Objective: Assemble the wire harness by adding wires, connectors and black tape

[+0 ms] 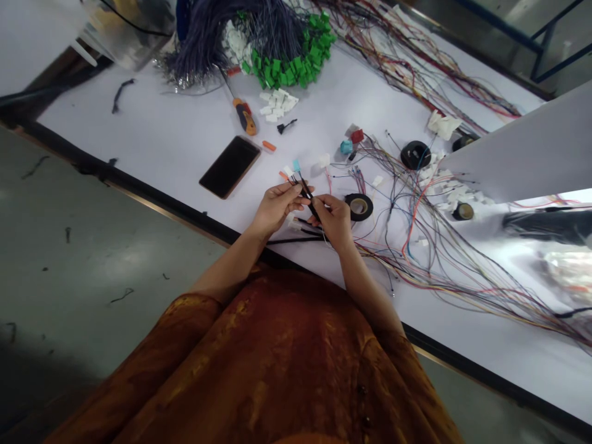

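Note:
Near the table's front edge, both my hands are closed on a black-taped wire bundle [307, 192]. My left hand [275, 208] pinches it close to its tagged ends, where orange, white and light blue pieces [296, 165] stick out. My right hand [333, 217] grips the same bundle a little lower and to the right. A roll of black tape [359, 207] lies right beside my right hand. Beneath the hands, black-sleeved wires [311, 230] with a white connector rest on the table. My fingers hide part of the bundle.
A phone [230, 166] and a screwdriver [244, 116] lie to the left. Purple wires with green connectors [296, 65] are heaped at the back. Loose coloured wires [444, 271] spread rightward, near another black tape roll [415, 155]. A white panel [522, 148] stands at right.

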Action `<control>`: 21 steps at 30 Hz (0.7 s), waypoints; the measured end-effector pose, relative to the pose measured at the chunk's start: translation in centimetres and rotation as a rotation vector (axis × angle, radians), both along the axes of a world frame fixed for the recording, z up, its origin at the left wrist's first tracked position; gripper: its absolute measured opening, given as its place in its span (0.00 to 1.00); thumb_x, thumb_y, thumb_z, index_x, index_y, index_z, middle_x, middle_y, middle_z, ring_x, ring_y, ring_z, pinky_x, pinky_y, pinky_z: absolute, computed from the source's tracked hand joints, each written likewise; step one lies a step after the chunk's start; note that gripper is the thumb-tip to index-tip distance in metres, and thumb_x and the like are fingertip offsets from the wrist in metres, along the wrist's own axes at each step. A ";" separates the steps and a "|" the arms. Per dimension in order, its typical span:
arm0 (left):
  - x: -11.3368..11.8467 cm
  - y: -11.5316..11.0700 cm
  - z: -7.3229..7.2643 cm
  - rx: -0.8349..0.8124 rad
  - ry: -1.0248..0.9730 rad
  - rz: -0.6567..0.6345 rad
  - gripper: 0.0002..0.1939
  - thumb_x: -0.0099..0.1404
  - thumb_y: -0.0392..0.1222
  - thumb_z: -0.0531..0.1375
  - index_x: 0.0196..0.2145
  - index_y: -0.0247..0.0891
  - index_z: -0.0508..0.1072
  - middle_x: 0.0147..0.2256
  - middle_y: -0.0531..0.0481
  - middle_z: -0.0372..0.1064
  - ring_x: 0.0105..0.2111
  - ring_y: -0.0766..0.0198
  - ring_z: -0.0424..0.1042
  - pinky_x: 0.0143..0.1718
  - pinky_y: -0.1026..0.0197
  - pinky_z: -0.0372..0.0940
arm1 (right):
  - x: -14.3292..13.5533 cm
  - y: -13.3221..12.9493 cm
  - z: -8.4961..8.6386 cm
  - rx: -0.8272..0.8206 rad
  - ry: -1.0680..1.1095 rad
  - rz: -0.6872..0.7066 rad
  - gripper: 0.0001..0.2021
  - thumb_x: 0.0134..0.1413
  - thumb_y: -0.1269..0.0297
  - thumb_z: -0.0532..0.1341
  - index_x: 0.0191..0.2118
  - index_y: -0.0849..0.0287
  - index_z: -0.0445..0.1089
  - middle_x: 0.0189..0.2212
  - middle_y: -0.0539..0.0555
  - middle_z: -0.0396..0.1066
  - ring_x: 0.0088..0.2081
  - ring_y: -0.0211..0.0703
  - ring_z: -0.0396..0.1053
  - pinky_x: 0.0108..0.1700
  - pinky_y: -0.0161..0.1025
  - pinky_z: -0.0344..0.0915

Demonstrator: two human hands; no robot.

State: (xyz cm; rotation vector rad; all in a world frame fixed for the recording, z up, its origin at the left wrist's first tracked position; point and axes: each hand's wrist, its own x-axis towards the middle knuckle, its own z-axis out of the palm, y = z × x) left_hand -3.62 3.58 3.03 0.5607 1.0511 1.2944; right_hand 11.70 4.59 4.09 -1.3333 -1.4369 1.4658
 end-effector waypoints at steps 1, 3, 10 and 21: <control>0.0 0.0 0.0 0.004 -0.012 -0.003 0.12 0.61 0.45 0.69 0.38 0.34 0.80 0.42 0.43 0.80 0.29 0.70 0.78 0.28 0.71 0.71 | 0.0 0.0 0.0 0.005 0.000 0.007 0.12 0.57 0.54 0.60 0.32 0.57 0.72 0.19 0.48 0.68 0.20 0.38 0.70 0.24 0.35 0.66; -0.1 0.0 0.2 0.007 -0.033 -0.004 0.11 0.60 0.44 0.69 0.38 0.34 0.80 0.41 0.43 0.80 0.28 0.70 0.78 0.28 0.71 0.71 | 0.0 0.1 -0.1 0.008 -0.005 0.019 0.12 0.56 0.53 0.61 0.32 0.57 0.71 0.19 0.48 0.69 0.20 0.38 0.70 0.24 0.35 0.65; 0.1 0.2 0.2 -0.020 -0.007 0.022 0.09 0.63 0.42 0.68 0.36 0.33 0.79 0.37 0.46 0.80 0.26 0.73 0.76 0.29 0.71 0.71 | -0.1 0.1 0.2 0.032 -0.031 0.044 0.11 0.57 0.55 0.60 0.31 0.57 0.71 0.19 0.47 0.68 0.19 0.35 0.68 0.23 0.32 0.64; 0.1 -0.3 0.2 -0.040 -0.064 0.092 0.08 0.60 0.41 0.70 0.31 0.34 0.79 0.31 0.51 0.79 0.27 0.73 0.77 0.32 0.72 0.74 | 0.5 -0.5 -1.4 0.248 -0.136 0.077 0.14 0.61 0.54 0.60 0.35 0.58 0.76 0.26 0.50 0.71 0.24 0.36 0.68 0.29 0.35 0.64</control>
